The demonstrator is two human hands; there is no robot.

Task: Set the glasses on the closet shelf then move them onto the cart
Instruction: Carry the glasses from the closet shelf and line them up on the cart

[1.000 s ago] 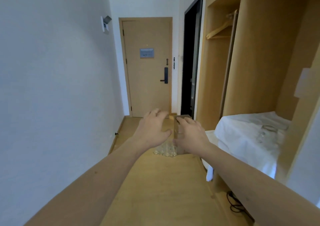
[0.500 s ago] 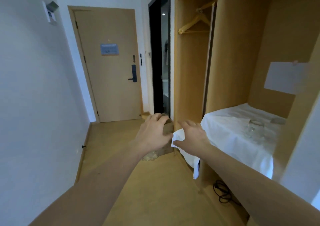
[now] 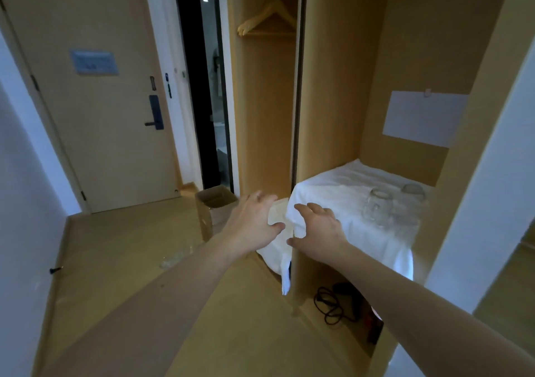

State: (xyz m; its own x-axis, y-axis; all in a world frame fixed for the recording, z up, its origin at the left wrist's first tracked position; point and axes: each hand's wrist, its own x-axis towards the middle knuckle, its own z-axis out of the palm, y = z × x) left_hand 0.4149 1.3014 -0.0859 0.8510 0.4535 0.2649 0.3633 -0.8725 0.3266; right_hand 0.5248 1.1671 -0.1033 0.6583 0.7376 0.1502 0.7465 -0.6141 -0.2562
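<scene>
Head view: we see both hands reaching forward at the near left corner of the cloth-covered closet shelf [image 3: 333, 194]; the left hand [image 3: 254, 226] has its fingers spread and only loosely bent, holding nothing, with the thumb stretched toward the white cloth [image 3: 278, 246] that hangs off the shelf's corner; the right hand [image 3: 318, 229] is likewise spread, fingers relaxed, hovering over the cloth's corner, and we cannot tell whether its fingertips touch the fabric; neither hand holds a glass.

We count two clear glasses on the shelf; the nearer glass [image 3: 379, 207] stands upright to the right of the right hand and apart from it; the farther glass [image 3: 414, 190] sits just behind and to its right, close to the back of the shelf; more glassware [image 3: 176, 258] shows faintly on the floor at the left, too blurred for us to count.

On writing: a plaque [image 3: 94, 62] on the door [image 3: 86, 101] carries text too small to read; a blank white sheet [image 3: 424, 117] is pinned to the closet's back panel.

We also count one open cardboard box [image 3: 215, 209] on the floor beyond the left hand, wooden hangers [image 3: 269, 20] on the closet rail, and one tangle of black cable [image 3: 333, 304] under the shelf.
</scene>
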